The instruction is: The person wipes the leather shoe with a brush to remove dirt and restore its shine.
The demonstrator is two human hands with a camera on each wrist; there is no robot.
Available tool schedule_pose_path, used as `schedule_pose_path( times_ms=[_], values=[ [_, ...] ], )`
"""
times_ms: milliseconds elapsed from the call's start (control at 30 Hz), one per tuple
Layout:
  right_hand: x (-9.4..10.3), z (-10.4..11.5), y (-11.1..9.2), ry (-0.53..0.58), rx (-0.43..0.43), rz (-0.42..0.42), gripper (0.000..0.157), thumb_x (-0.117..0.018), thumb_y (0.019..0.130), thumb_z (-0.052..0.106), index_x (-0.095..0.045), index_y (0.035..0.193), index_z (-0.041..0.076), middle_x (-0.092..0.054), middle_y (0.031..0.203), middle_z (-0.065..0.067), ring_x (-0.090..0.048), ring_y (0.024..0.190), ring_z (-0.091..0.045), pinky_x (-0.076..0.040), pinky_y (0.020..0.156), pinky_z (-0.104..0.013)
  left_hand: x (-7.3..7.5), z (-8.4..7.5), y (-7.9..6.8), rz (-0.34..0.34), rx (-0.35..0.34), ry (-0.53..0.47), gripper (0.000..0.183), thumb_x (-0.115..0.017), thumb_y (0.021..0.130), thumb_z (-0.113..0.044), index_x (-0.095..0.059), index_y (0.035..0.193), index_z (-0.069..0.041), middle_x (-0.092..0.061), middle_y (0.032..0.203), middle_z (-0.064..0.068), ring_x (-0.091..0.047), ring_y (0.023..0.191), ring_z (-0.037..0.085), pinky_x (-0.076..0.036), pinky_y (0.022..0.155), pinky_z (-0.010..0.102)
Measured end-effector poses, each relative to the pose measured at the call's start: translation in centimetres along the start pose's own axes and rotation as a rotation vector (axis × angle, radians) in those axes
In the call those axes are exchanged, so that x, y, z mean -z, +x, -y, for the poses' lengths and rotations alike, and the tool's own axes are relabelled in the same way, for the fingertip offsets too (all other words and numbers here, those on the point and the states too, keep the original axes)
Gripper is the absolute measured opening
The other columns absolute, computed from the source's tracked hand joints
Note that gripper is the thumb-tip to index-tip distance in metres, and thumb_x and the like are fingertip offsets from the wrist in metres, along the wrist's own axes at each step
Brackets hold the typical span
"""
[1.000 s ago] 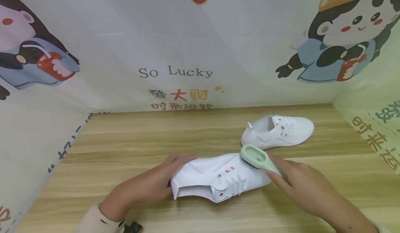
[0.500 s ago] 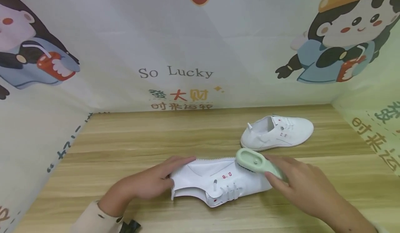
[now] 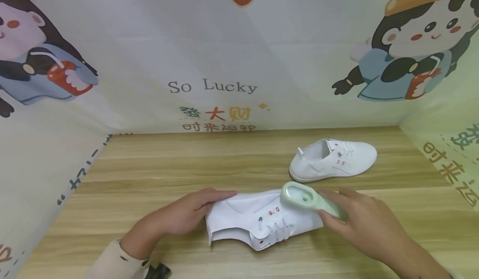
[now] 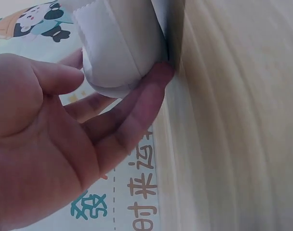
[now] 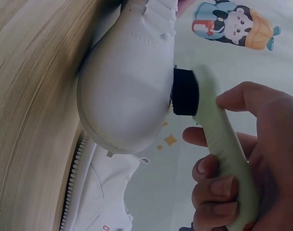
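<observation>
A white lace-up shoe (image 3: 233, 216) lies tilted on its side, its opening facing the person and the toe pointing right. My left hand (image 3: 187, 212) holds it by the heel; in the left wrist view the fingers curl under the heel (image 4: 120, 45) with the thumb on the other side. My right hand (image 3: 364, 220) grips the handle of a pale green scrubbing brush (image 3: 297, 195). Dark bristles (image 5: 185, 91) touch the upper near the toe in the right wrist view. Behind the brush stands the second white shoe (image 3: 353, 158), upright, toe to the right.
Both shoes are on a wood-grain tabletop (image 3: 168, 162). Pale printed sheets with cartoon figures form a back wall (image 3: 299, 62) and side walls. A small black object (image 3: 159, 270) sits by the left sleeve (image 3: 116, 264).
The held shoe has rolled toward the person, so its toothed sole edge shows along the far side. The brush has shifted slightly left and nearer along the upper. The second shoe stays put.
</observation>
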State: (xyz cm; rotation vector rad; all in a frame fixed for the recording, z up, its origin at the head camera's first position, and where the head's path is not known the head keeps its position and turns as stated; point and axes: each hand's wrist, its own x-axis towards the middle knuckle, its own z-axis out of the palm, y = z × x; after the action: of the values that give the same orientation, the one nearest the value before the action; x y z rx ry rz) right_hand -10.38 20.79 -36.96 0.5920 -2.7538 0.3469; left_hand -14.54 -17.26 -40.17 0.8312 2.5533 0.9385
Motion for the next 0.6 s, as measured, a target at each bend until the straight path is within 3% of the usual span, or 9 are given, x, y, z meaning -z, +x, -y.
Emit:
schedule_pose_path(
  times_ms=[167, 300, 400, 600],
  values=[
    [0.15, 0.27, -0.04, -0.006, 0.026, -0.009, 0.036, -0.075, 0.080, 0.033, -0.074, 0.115, 0.026, -0.061, 0.080, 0.007, -0.044, 0.061, -0.005, -0.035, 0.052, -0.025, 0.10, -0.02, -0.10, -0.021, 0.013, 0.024, 0.051, -0.040, 0.105, -0.005, -0.051, 0.145, -0.034, -0.054, 0.147, -0.006, -0.049, 0.138, 0.022, -0.040, 0.113, 0.048],
    [0.07, 0.42, -0.08, -0.001, 0.036, -0.010, 0.037, -0.076, 0.078, 0.033, -0.075, 0.115, 0.026, -0.061, 0.080, 0.009, -0.042, 0.061, -0.003, -0.034, 0.052, -0.023, 0.03, -0.21, 0.01, -0.024, 0.033, 0.003, 0.047, -0.042, 0.105, -0.006, -0.054, 0.143, -0.032, -0.064, 0.134, -0.003, -0.070, 0.094, 0.016, -0.056, 0.087, 0.035],
    [-0.10, 0.50, -0.17, 0.000, 0.047, -0.022, 0.037, -0.077, 0.077, 0.033, -0.075, 0.114, 0.026, -0.061, 0.080, 0.010, -0.042, 0.060, -0.002, -0.034, 0.051, -0.022, -0.03, -0.38, 0.01, -0.015, 0.050, -0.018, 0.048, -0.043, 0.105, -0.005, -0.054, 0.143, -0.033, -0.067, 0.122, 0.003, -0.060, 0.060, 0.011, -0.053, 0.064, 0.027],
    [-0.73, 0.72, -0.29, 0.010, 0.102, -0.075, 0.038, -0.078, 0.074, 0.031, -0.076, 0.112, 0.025, -0.053, 0.074, 0.014, -0.035, 0.056, 0.002, -0.030, 0.049, -0.019, -0.08, -0.46, -0.06, -0.025, 0.045, 0.017, 0.050, -0.045, 0.104, -0.004, -0.054, 0.143, -0.034, -0.067, 0.109, 0.002, -0.057, 0.057, 0.008, -0.051, 0.061, 0.025]
  ],
)
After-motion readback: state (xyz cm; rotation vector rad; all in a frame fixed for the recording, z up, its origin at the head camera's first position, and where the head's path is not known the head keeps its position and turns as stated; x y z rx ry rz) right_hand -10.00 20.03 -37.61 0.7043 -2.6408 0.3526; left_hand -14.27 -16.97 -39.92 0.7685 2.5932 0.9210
